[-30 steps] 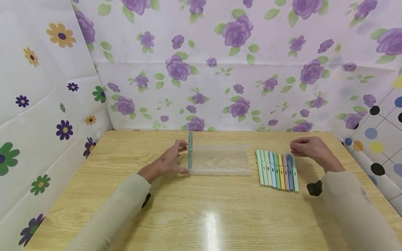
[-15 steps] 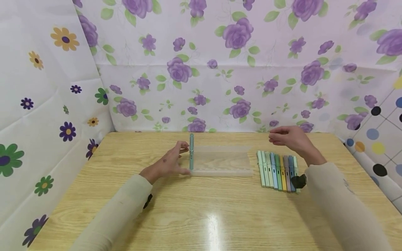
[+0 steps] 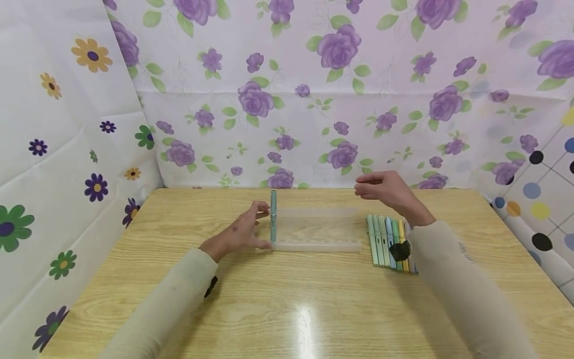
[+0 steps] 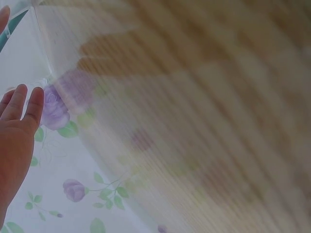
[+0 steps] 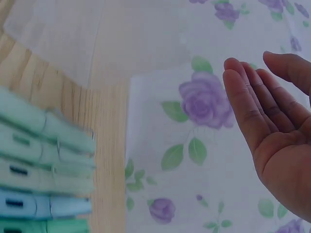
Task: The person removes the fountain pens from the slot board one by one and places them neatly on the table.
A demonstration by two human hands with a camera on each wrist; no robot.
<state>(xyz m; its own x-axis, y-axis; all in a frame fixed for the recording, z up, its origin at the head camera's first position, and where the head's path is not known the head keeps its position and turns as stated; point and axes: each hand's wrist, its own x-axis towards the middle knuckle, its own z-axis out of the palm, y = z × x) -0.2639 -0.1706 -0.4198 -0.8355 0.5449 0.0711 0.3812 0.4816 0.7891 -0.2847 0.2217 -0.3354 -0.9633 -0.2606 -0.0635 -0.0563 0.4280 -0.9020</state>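
A clear plastic pen rack (image 3: 320,247) stands on the table, with one teal pen (image 3: 273,227) at its left end. My left hand (image 3: 239,232) holds that end, thumb at the front corner and fingers toward the back beside the pen. In the left wrist view, its fingers (image 4: 19,104) show near the rack's edge. My right hand (image 3: 387,189), holding nothing, is raised behind a row of pastel pens (image 3: 381,242). The right wrist view shows its fingers extended close together and the thumb apart. My right sleeve and a black wrist piece hide part of the row.
The wooden table (image 3: 269,309) meets a flower-printed cloth (image 3: 305,124) at the back. Patterned sheets also stand at the left and right. The pens lie side by side just right of the rack.
My right hand has moved left and slightly back, from the right end of the pen row to behind its left end. The left hand, rack and teal pen stay put.
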